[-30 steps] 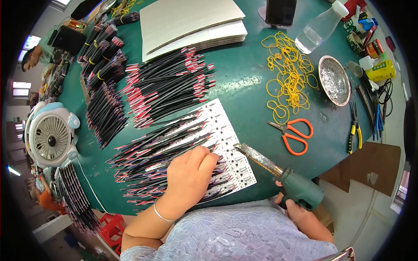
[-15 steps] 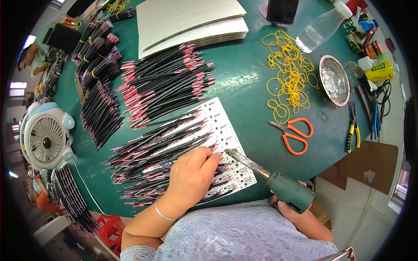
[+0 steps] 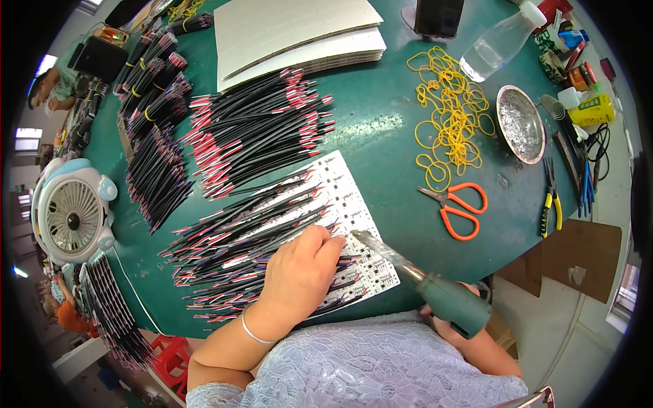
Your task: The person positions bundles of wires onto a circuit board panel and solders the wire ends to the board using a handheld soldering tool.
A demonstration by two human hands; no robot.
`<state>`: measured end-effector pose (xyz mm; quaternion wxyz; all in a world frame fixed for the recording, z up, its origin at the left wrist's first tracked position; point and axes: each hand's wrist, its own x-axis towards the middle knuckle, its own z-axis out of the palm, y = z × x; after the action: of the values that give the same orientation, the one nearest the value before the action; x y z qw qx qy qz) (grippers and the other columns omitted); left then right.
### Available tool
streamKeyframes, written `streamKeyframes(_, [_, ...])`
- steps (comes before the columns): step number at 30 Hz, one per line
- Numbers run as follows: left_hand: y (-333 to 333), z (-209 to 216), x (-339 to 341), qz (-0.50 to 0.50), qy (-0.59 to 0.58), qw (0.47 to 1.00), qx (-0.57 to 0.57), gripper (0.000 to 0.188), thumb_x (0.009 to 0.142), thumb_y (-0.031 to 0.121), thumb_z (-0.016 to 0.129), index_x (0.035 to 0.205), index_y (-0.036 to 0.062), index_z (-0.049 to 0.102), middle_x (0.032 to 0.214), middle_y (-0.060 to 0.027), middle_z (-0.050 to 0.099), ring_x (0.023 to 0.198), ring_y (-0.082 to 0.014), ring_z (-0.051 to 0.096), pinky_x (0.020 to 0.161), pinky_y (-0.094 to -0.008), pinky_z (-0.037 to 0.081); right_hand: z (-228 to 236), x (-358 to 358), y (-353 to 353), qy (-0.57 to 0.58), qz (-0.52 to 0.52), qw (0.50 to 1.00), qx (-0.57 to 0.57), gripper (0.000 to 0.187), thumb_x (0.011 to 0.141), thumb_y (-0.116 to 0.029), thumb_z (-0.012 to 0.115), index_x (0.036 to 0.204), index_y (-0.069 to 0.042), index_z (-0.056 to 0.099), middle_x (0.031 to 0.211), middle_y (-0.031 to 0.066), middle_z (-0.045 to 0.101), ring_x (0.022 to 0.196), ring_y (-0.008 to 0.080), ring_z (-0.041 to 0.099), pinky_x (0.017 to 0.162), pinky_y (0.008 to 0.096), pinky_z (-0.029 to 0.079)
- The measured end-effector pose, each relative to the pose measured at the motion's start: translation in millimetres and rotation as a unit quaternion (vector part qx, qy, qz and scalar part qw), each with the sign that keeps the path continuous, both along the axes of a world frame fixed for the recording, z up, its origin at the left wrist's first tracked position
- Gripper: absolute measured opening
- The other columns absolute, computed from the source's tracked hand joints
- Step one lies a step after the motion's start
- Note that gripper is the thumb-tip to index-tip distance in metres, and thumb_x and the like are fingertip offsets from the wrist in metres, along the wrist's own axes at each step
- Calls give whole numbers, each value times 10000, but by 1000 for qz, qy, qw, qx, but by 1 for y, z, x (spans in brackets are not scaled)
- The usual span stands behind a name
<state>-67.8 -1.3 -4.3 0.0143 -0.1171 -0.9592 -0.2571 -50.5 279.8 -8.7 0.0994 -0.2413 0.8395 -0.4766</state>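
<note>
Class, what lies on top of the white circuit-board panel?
Black cables with coloured wire ends, with the left hand above some. The panel surface beneath them is hidden.

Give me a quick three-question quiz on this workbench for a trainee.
1. Which of the wearer's hands holds the green-bodied tool?
2. True or false: the orange-handled scissors lie to the left of the yellow-and-black pliers.
3. Fill in: the left hand is over dark wires that lie partly across a white ____.

Key: 1. The right hand. 2. True. 3. Circuit-board sheet.
</note>
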Motion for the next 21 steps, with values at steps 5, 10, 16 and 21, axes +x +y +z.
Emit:
streamKeyframes(5, [0,0,-1,-2,10,1000,-9,327,636,-49,691,950,41,685,872,-77,564,726,-261,607,607,-362,508,5,-2,2,0,-1,1000,-20,205,896,-188,588,964,-5,649,733,85,679,653,219,659,649,341,517])
streamKeyframes(10, [-2,-5,1,-34,32,999,-12,227,779,69,648,1005,51,659,911,-72,574,782,-255,603,630,-371,505,0,9,5,-40,-25,999,-21,246,917,-222,583,986,6,644,727,88,674,664,208,664,654,345,516])
streamKeyframes(16, [-6,-4,2,-17,19,1000,8,220,768,50,651,988,41,658,890,-79,565,763,-262,598,624,-365,505,-3,8,8,-12,9,1000,12,213,899,-151,572,1018,11,642,727,78,665,663,197,657,655,343,514])
streamKeyframes(21, [-4,-6,1,-11,33,999,24,385,595,-63,687,965,44,676,869,-84,556,753,-267,595,625,-363,506,-11,14,8,-30,5,999,-30,264,869,-103,586,1091,36,623,824,95,664,662,185,648,654,338,518])
